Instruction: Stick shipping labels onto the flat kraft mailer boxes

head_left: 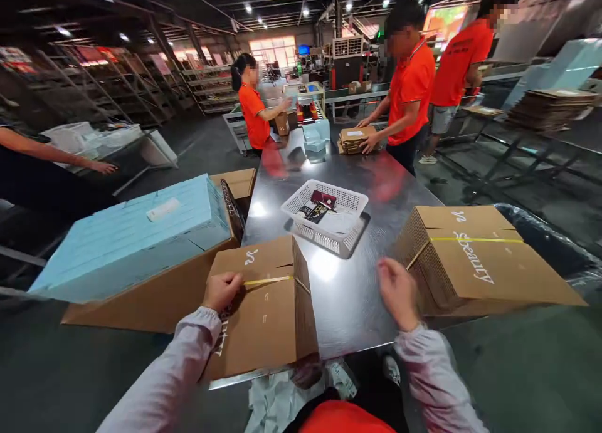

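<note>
On the left of the metal table lies a bundle of flattened cardboard boxes (263, 333), bound with a yellow strap (268, 281). My left hand (222, 292) is closed on that strap at the bundle's left side. My right hand (397, 292), slightly blurred, hovers over the table with its fingers curled in and nothing visible in them. Just right of it rests a second strapped bundle of flattened boxes (498, 270), with white lettering on top; the hand looks apart from it.
A white perforated basket (324, 198) with small items stands mid-table (338, 326). Light-blue flattened boxes (136, 232) lie in a brown carton at left. Across the table, a person (411, 82) handles stacked cardboard (357, 138); another person (251, 107) stands at the far left corner.
</note>
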Demonstrator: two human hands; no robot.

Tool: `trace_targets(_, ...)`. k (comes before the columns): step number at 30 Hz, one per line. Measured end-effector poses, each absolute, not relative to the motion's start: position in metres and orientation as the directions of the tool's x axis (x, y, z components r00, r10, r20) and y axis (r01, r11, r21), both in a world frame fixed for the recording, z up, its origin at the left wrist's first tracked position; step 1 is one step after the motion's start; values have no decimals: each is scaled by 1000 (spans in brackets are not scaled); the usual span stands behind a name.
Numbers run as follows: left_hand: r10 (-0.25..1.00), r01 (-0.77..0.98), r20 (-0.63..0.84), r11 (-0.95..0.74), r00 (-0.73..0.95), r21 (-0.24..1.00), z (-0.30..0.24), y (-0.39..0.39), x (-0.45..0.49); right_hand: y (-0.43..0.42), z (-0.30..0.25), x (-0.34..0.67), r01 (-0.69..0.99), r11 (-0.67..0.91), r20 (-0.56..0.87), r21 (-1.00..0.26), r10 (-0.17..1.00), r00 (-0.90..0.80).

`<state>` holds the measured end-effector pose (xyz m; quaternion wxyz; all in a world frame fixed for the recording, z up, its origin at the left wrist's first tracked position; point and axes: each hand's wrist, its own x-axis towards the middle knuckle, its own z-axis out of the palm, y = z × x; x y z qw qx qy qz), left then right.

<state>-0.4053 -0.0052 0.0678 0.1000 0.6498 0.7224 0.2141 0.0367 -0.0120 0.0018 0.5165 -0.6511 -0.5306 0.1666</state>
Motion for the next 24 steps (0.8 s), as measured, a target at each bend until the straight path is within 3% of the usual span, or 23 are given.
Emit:
trace_targets(2,985,910,163,-14,-60,414,67,-7,-414,-14,-41,-52,337,224,266,-914,961,81)
trace_targets(5,989,942,150,-44,-7,333,71,-10,-414,-10,-96,-138,228,335,307,-914,940,-149)
trace_targets(12,978,977,204,-7,-37,212,72,-14,-403,-7,-127,-162,160,413,389,-897,907,-159)
trace_targets(17,972,991,231,20,-49,129,69,-14,-397,22,-127,-156,122,461,417,-879,867,-274)
trace_targets(21,959,986,283,-29,-20,166,67,-19,-415,45,-130,-161,118,451,407,-885,871,-274)
trace_targets(24,909,947,342,139,-238,291,62,-30,-456,52,-129,-158,6,323,303,-946,895,-327)
